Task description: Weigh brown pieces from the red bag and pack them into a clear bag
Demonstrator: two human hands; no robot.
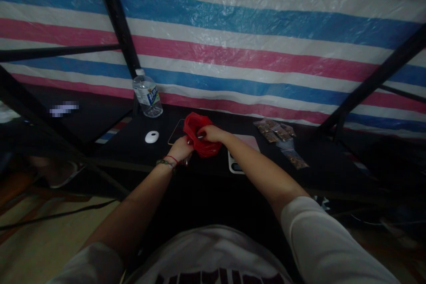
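On my far left a water bottle (147,96) stands at the back of the black table (133,151), with a small white oval thing (152,136) at its six o'clock. My left hand (181,147) grips the red plastic bag (199,140) at its seven o'clock edge; my right hand (210,132) pinches it from three o'clock. Small clear packets (279,135) (contents brownish) lie well apart at three o'clock.

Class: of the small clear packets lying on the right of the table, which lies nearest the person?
The packet at the row's near end, by the table's front edge, apart from the cluster.
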